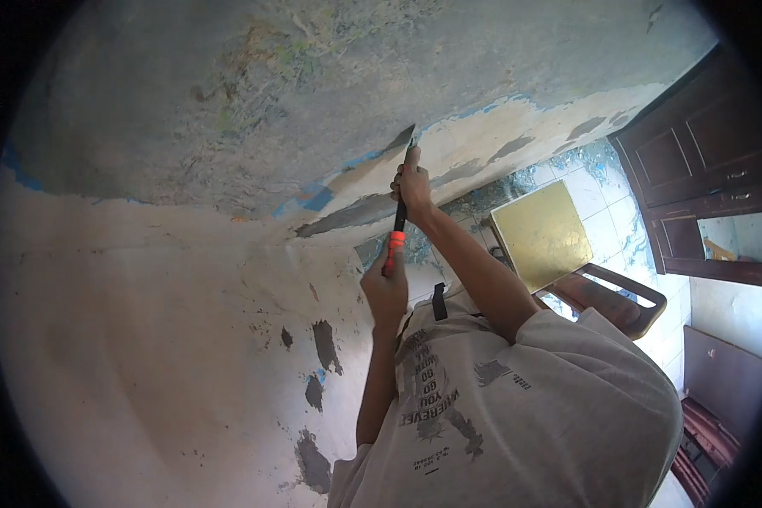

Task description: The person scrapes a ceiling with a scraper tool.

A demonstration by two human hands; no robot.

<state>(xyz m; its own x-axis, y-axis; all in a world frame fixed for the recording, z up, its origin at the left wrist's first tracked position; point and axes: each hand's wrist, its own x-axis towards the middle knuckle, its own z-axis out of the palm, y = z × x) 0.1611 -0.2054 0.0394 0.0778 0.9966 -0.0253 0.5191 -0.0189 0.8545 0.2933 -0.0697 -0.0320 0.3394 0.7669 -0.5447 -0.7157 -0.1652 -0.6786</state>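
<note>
A long scraper [400, 217] with a dark shaft and a red-orange grip is held between both hands. Lower down, my left hand [385, 292] is closed around the grip. Higher up, my right hand [413, 184] wraps the dark shaft just below the blade. The flat metal blade [407, 135] rests at or very near the wall [330, 102], by the ragged edge between grey surface and pale paint. Bits of blue paint [317, 199] show along that edge, to the left of the blade. Whether the blade is touching cannot be made out.
A stool or chair with a yellow top [542, 235] stands on the tiled floor [580, 190], which is littered with paint flakes. Dark wooden cabinet doors [694, 144] are at the right. A pale wall [144, 339] with grey patches fills the left.
</note>
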